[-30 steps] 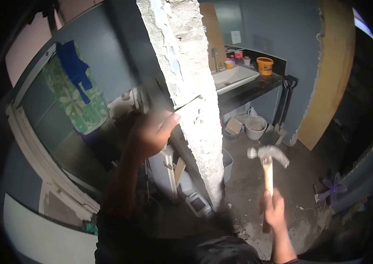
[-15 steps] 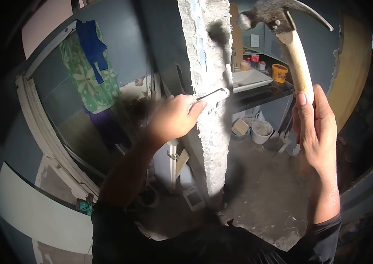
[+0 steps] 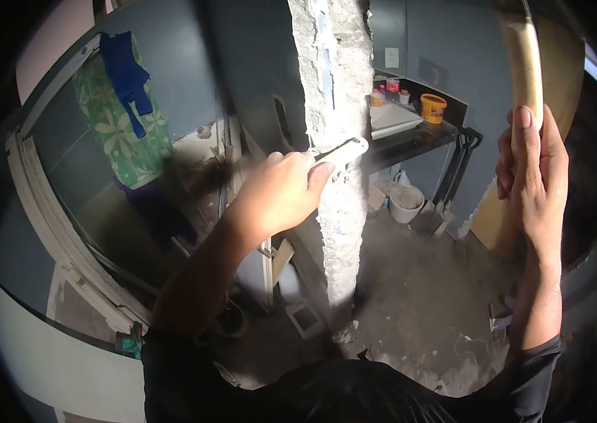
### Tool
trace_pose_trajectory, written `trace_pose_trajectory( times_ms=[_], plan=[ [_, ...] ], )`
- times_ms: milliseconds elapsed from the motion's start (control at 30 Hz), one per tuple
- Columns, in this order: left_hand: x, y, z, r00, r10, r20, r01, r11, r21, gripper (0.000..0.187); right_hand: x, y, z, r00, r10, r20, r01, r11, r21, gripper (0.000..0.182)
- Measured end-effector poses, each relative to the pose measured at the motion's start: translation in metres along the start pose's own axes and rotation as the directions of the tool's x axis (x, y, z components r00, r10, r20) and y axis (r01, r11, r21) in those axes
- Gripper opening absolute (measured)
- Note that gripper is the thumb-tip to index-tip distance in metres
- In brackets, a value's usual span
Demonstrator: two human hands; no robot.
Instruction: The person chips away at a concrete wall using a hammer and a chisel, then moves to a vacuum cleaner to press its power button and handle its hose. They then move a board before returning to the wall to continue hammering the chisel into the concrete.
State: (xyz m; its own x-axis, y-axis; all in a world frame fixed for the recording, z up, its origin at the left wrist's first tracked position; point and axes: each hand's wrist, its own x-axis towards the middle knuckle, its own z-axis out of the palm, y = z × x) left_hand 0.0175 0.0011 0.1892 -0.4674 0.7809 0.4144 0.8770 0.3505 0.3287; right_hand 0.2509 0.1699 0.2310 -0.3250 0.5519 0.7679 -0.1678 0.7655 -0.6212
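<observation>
Reference relation: the slender tool (image 3: 344, 151) lies directly right of the left hand (image 3: 277, 194), which is the nearer of the two. I read its long axis as running from the left fingers to the right and slightly upward, crossing the upright edge of the broken wall (image 3: 344, 240). The tool lies against or just in front of that wall; I cannot confirm contact at its end.

Hand states: I observe the left hand closed around the slender tool, thumb along its near side. The right hand (image 3: 534, 166) is closed around the handle of the hammer (image 3: 528, 67), thumb laid along the grip. The hammer is at the right, well apart from the slender tool; its handle is nearly upright and its head runs out of view at the top.

Count: two hands, one slender tool, one hammer, one broken wall edge. At the far right of the wall I count one dark worktop (image 3: 418, 143) carrying one white basin (image 3: 400, 125) and one orange tub (image 3: 433, 108); the small containers beside them overlap too closely to count. One bucket (image 3: 404, 213) stands below. At the left hang one blue garment (image 3: 126, 77) and one green floral cloth (image 3: 115, 134).
</observation>
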Motion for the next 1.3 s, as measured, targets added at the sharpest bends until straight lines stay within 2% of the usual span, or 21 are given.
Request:
trace_pose_trajectory(
  times_ms=[33,67,133,200,233,267,333,467,533,567,600,667,733,767,933,967,1033,1067,1133,1200,1300],
  plan=[
    [0.001,-0.001,0.001,1.000,0.002,0.008,-0.002,1.000,-0.009,0.041,-0.002,0.006,0.004,1.000,-0.002,0.005,0.002,0.996,0.094,0.030],
    [0.002,-0.002,0.003,0.999,0.034,-0.018,-0.033,0.999,0.028,0.041,-0.011,0.005,0.010,0.996,0.085,0.042,-0.087,0.995,0.053,0.030],
    [0.000,-0.004,0.006,0.997,0.066,-0.040,-0.063,0.996,0.065,0.041,-0.032,0.041,0.020,0.961,-0.078,0.266,0.147,0.957,-0.251,0.030],
    [0.000,-0.003,0.008,0.998,0.051,-0.049,-0.048,0.998,0.048,0.040,-0.038,0.039,0.014,0.801,0.345,0.490,-0.192,0.922,-0.336,0.030],
    [0.001,-0.003,0.008,0.997,0.059,-0.048,-0.056,0.997,0.051,0.040,-0.033,0.037,0.006,0.884,0.212,0.418,-0.008,0.898,-0.440,0.030],
    [0.003,-0.005,0.007,0.996,0.069,-0.062,-0.066,0.997,0.043,0.041,-0.024,0.026,-0.001,0.899,0.220,0.380,-0.027,0.891,-0.452,0.030],
    [0.005,-0.003,0.004,0.995,0.075,-0.069,-0.072,0.997,0.033,0.041,-0.010,0.028,-0.007,0.964,0.054,0.259,0.043,0.933,-0.356,0.032],
    [0.009,0.003,0.001,0.996,0.087,-0.022,-0.085,0.991,0.103,0.043,0.008,0.005,-0.007,1.000,-0.016,-0.013,0.016,1.000,0.027,0.033],
    [0.009,0.002,0.004,0.996,0.088,-0.027,-0.085,0.991,0.099,0.044,-0.003,0.008,0.003,1.000,0.010,-0.020,-0.009,0.999,0.037,0.033],
    [0.008,0.003,0.005,0.996,0.088,-0.021,-0.086,0.991,0.102,0.044,-0.016,0.019,0.010,0.998,0.026,0.060,-0.019,0.995,-0.101,0.032],
    [0.007,0.004,0.005,0.998,0.067,-0.021,-0.065,0.992,0.105,0.043,-0.028,0.048,0.016,0.967,-0.175,0.184,0.215,0.949,-0.230,0.030],
    [0.006,0.007,0.003,0.998,0.051,-0.032,-0.047,0.992,0.114,0.043,-0.046,0.069,0.013,0.864,0.113,0.491,0.063,0.943,-0.328,0.029],
    [0.007,0.009,0.002,0.999,0.042,-0.032,-0.038,0.992,0.118,0.042,-0.027,0.048,-0.005,0.937,-0.005,0.350,0.171,0.879,-0.445,0.031],
    [0.007,0.009,0.001,0.999,0.039,-0.038,-0.035,0.992,0.118,0.042,-0.019,0.026,-0.009,0.940,0.188,0.283,-0.098,0.948,-0.304,0.033],
    [0.011,0.012,0.000,0.997,0.070,-0.030,-0.067,0.993,0.093,0.044,0.011,0.004,-0.013,0.999,-0.013,-0.038,0.015,0.998,0.063,0.033],
    [0.011,0.012,0.001,0.997,0.070,-0.030,-0.067,0.993,0.094,0.044,0.008,0.006,-0.007,0.999,0.013,-0.051,-0.007,0.994,0.107,0.032],
    [0.010,0.012,0.002,0.998,0.047,-0.029,-0.043,0.992,0.123,0.044,-0.017,0.017,0.012,0.997,0.061,0.052,-0.058,0.997,-0.055,0.030],
    [0.009,0.012,0.004,0.998,0.049,-0.028,-0.045,0.991,0.125,0.044,-0.031,0.049,0.017,0.974,-0.082,0.209,0.135,0.959,-0.250,0.028],
    [0.007,0.012,0.005,0.997,0.045,-0.064,-0.038,0.993,0.114,0.044,-0.036,0.046,0.010,0.836,0.262,0.482,-0.057,0.915,-0.399,0.028],
    [0.009,0.014,0.002,0.999,0.025,-0.029,-0.021,0.992,0.121,0.042,-0.012,0.027,-0.010,0.865,0.300,0.402,-0.126,0.905,-0.405,0.031],
    [0.011,0.014,0.002,1.000,-0.003,0.010,0.002,0.991,0.130,0.041,0.006,0.014,-0.016,0.959,0.192,0.209,-0.154,0.971,-0.184,0.034]
  ],
)
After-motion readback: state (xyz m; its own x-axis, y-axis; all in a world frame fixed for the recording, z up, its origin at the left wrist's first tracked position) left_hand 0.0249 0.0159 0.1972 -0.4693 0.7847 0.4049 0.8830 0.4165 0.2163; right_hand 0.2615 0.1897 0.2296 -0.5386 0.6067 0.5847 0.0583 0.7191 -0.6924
